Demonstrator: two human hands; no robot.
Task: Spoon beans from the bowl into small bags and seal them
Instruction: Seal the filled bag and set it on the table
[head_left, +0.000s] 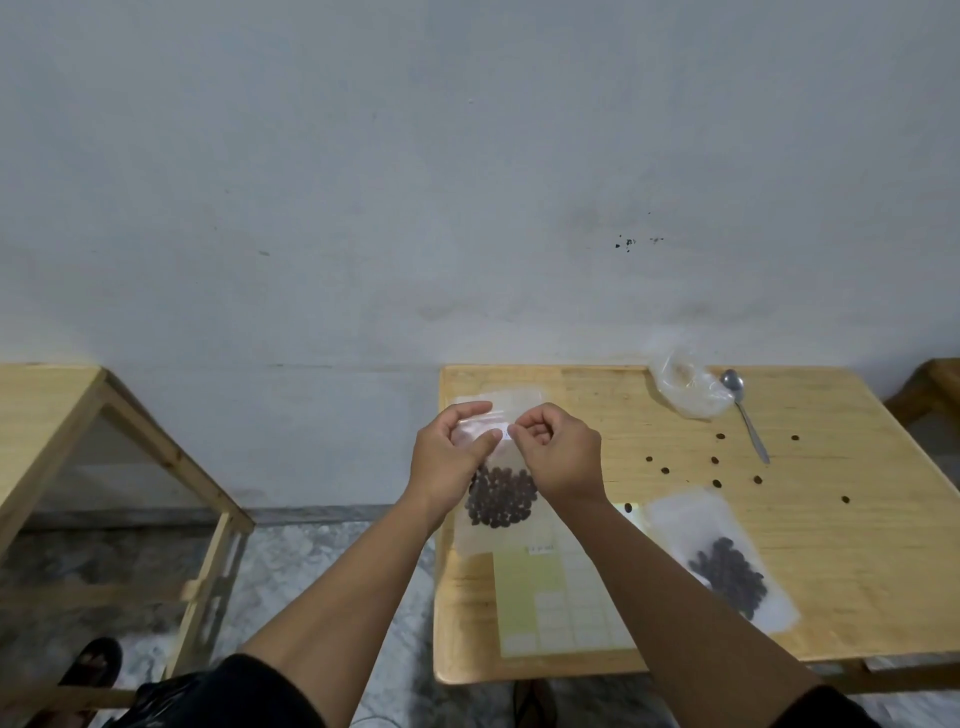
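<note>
1. Here, both hands pinch the top of one small clear bag (501, 467) held upright above the near left part of the bench (831, 545). The left hand (449, 460) has its grip closed on the bag's upper left edge, thumb lying across the front of the plastic and fingers curled behind it.
2. The right hand (558, 457) has its grip closed on the same top strip, just beside the left thumb, so the two grips nearly meet at the middle of the bag's mouth.
3. The bag hangs down from the two grips, between the wrists. Its load of dark beans (501, 496) sits bunched in the lower half, below the fingers and well clear of the pinched strip.
4. Under the hanging bag a pale yellow sheet with a printed grid (561, 597) lies flat on the bench near its front edge.
5. To the right of that sheet a second bag of beans (727, 566) lies flat on the wood, apart from both hands.
6. Farther back, loose beans (717, 483) are scattered over the bench top.
7. Near the back edge a metal spoon (745, 415) lies with its bowl just beside a crumpled clear plastic bag (685, 387).
8. A second wooden table (62, 410) stands well apart on the left.
</note>
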